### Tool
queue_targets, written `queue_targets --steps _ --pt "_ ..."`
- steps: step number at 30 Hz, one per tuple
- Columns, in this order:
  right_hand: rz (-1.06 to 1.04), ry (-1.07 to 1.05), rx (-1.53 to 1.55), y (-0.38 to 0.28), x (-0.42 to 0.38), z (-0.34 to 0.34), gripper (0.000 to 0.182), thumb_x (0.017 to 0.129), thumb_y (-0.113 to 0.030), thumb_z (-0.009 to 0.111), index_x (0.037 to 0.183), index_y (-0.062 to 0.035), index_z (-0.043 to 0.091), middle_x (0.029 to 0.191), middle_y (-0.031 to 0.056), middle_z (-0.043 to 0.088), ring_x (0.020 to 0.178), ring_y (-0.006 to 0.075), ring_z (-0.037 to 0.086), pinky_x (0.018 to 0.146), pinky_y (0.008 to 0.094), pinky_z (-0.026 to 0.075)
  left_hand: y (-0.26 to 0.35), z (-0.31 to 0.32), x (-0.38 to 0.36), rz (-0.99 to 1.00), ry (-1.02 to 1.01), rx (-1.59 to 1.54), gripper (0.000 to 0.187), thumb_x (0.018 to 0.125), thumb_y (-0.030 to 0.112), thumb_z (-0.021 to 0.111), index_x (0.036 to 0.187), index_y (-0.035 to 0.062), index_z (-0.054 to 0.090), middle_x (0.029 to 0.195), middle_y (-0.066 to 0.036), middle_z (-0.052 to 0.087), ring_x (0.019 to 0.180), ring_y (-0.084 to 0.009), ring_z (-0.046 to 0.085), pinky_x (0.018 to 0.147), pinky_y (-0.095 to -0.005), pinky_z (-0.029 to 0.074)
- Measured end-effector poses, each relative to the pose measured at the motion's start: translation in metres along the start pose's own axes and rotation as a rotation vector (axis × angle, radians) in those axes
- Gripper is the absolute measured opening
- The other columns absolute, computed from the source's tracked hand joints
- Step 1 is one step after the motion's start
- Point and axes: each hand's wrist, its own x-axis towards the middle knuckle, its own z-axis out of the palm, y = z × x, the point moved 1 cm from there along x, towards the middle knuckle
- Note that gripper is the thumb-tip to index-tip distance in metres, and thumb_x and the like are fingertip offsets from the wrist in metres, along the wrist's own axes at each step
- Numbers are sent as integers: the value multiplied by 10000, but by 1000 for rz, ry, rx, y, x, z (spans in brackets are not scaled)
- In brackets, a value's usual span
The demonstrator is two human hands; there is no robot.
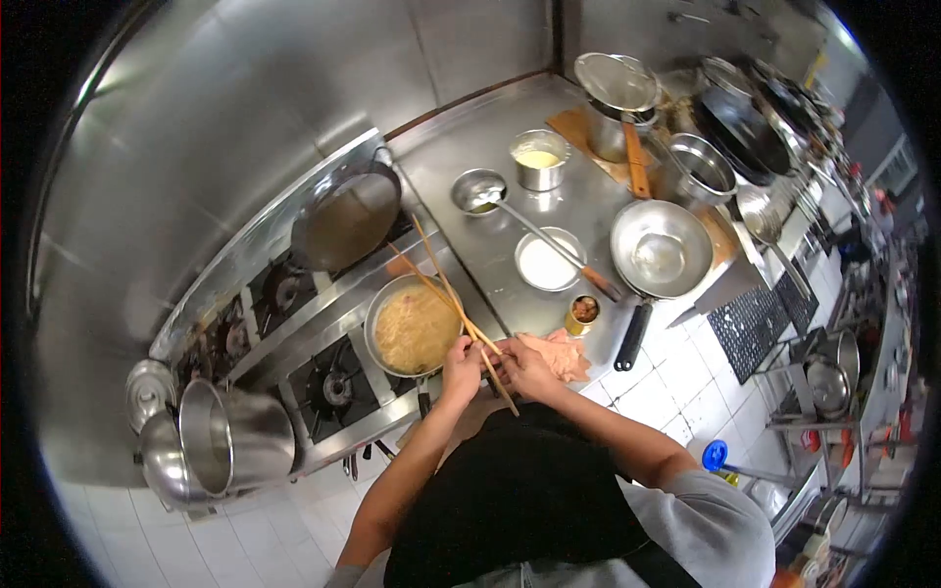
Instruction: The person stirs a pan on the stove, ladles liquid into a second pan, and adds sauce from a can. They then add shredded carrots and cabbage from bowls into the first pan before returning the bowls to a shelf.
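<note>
Steel walls (323, 59) enclose your corner, with a gas stove (351, 429) beside the steel bench (431, 155). In the head view, 2 long wooden chopsticks cross over the frying pan (417, 325) on the stove; its contents look frothy and golden-brown. Your left hand (463, 374) and right hand (524, 372) are close together, fingers closed on the chopsticks near the pan's rim; you cannot tell which fingers press which stick. Beside your right hand, a peach cloth (561, 355) lies at the bench's near edge, close to an open tin (585, 311).

If the crossed sticks roll in your fingers, 1 could drop into the pan and splash you. A forearm brushing the pan handle (423, 400) could tip hot contents. The ladle (480, 191) has its handle across the bowl of white contents (547, 263); your sleeve or elbow could knock both.
</note>
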Motion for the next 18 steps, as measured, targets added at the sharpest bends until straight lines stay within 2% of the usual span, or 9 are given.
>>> queue_targets --steps 2,3,7,10,11,12,14,15,18 --pt "-92 73 -183 20 4 -5 218 993 -88 459 1194 -28 519 987 78 642 827 144 643 723 275 533 -4 18 7 -48 10 184 181 1012 178 468 1016 9 533 851 -71 631 759 -146 646 676 -285 548" --pt "-69 84 15 17 -3 -7 244 986 -74 469 1223 -31 510 980 75 639 815 134 625 729 261 521 -11 26 9 -45 2 161 175 1003 175 486 1006 14 554 847 -64 634 700 -130 616 619 -279 526" --pt "36 124 252 20 -14 -10 292 976 -54 475 1267 -30 491 1001 70 630 814 129 614 733 259 516 -27 42 20 -53 -131 321 200 990 181 503 1058 4 567 863 -54 644 726 -135 625 591 -285 509" --pt "46 213 65 7 -26 -21 346 956 -26 494 1302 -26 478 1069 74 609 862 125 605 738 255 512 -17 51 19 -189 -263 251 228 991 185 501 1116 5 565 905 -67 658 769 -145 643 597 -281 509" --pt "-177 353 -33 45 -16 -18 355 928 -20 525 1282 -16 493 1056 116 612 894 184 613 757 296 507 -16 50 18 -144 -308 267 273 993 186 499 1185 -2 546 961 -95 670 811 -165 662 614 -281 522" --pt "-176 355 -27 59 -12 -23 355 928 -20 525 1282 -16 493 1056 116 612 894 184 613 757 296 507 -14 47 14 -146 -309 273 273 993 186 499 1185 -2 546 961 -95 670 811 -165 662 614 -281 522" --pt "-249 446 -357 76 -9 -34 396 877 0 557 1269 -7 501 1051 168 607 963 280 599 821 375 486 -11 41 1 -233 -397 339 313 997 184 489 1241 -10 514 1009 -127 672 850 -184 675 645 -289 539" --pt "-234 457 -397 87 -5 -38 424 841 -9 572 1261 -11 513 1059 212 600 1020 365 563 873 440 453 -16 33 -5 -275 -468 262 330 999 181 486 1272 -4 495 1037 -147 669 859 -198 680 662 -295 548" --pt "-197 467 -604 102 4 -45 409 822 -32 583 1229 -17 546 1069 215 596 1037 391 548 891 463 439 -21 19 -25 -386 -528 259 319 999 175 486 1265 0 501 1047 -152 669 862 -205 683 666 -293 548"
